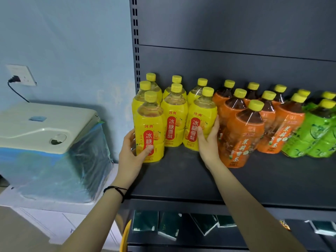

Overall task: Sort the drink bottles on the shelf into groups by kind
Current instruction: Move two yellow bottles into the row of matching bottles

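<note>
Hands wrap two yellow bottles: left hand (131,151) grips front bottle (150,131), right hand (209,140) grips its neighbour (199,124); nudge both squarely against the yellow group (174,106), clear of orange bottles (241,131)

Shelf (236,179): dark grey, matte, filling right of frame. Yellow-label bottles (174,122), centre: yellow wrap, red oval panel with white characters, yellow caps, pale liquid. Orange-label bottles (241,137), right of centre: orange wrap, dark brown liquid, yellow caps. Green-label bottles (316,135), far right: bright green, possibly a leaf pattern; blurred. Wall (72,42), upper left: pale blue. Wristband (116,190), lower centre: black. Packets (145,222), bottom: dark green.
</note>
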A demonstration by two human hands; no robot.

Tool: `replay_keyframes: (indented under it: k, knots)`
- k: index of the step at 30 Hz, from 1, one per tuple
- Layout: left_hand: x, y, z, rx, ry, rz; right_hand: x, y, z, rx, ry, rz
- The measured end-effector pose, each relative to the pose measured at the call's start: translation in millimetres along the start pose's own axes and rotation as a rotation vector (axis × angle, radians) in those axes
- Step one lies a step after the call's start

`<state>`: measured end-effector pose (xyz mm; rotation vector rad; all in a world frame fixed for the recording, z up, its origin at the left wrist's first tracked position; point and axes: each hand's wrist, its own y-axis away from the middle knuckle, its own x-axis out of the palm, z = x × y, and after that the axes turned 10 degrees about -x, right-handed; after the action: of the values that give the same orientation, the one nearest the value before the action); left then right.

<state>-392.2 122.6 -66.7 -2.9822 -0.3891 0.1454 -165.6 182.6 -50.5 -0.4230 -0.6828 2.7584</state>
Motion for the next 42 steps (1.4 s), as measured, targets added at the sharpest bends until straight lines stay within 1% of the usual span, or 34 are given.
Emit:
replay_keyframes:
  k: [2,5,8,10,13,16,18,21,23,25,28,30,33,35,38,39,42]
  knots:
    - [0.5,4.3,0.0,0.005,0.016,-0.004,-4.2,8.1,4.3,-0.003,0.081,-0.054]
    - [-0.9,5.9,-2.2,0.007,0.017,-0.004,-0.5,21.3,14.2,0.012,0.246,-0.216]
    - [0.0,8.0,-4.1,0.017,0.007,-0.009,5.4,25.5,16.1,0.063,0.188,-0.308]
    - [0.7,9.2,-4.8,0.020,0.006,-0.008,7.3,21.0,13.5,0.065,0.128,-0.301]
    - [0.9,10.8,-5.8,0.024,-0.022,-0.007,7.2,6.8,9.5,0.119,0.085,-0.214]
    - [-2.3,11.9,-11.5,0.001,-0.068,-0.003,3.8,-3.8,9.1,0.168,0.102,-0.135]
    - [-5.6,13.0,-14.9,-0.038,-0.124,-0.059,-0.9,-1.7,9.7,0.173,0.117,-0.119]
    - [-10.5,22.1,-7.2,-0.057,-0.219,-0.209,-12.0,16.3,10.3,0.187,0.085,-0.129]
    - [-11.2,35.7,1.6,-0.038,-0.300,-0.236,-21.5,35.2,12.8,0.188,0.056,-0.123]
    - [-6.3,48.5,6.4,0.051,-0.468,-0.175,-33.8,54.5,17.2,0.183,-0.005,-0.128]
    - [14.4,56.6,0.5,0.295,-0.716,-0.017,-62.4,76.8,22.8,0.164,-0.016,-0.140]
    - [35.9,60.2,-8.7,0.405,-0.807,0.088,-87.4,89.1,27.1,0.156,0.007,-0.160]
    - [68.3,70.1,-23.6,0.485,-0.853,0.154,-129.2,102.8,29.2,0.137,0.078,-0.189]
    - [89.4,73.9,-34.2,0.487,-0.809,0.187,-159.0,110.0,27.6,0.145,0.122,-0.215]
    - [126.8,76.9,-46.2,0.337,-0.578,0.323,-206.6,120.7,21.1,0.163,0.166,-0.280]
    - [141.2,79.0,-48.7,0.312,-0.515,0.369,-223.4,123.9,18.6,0.164,0.173,-0.308]
    - [192.5,90.2,-58.7,0.297,-0.389,0.460,-277.7,130.1,10.6,0.148,0.195,-0.375]
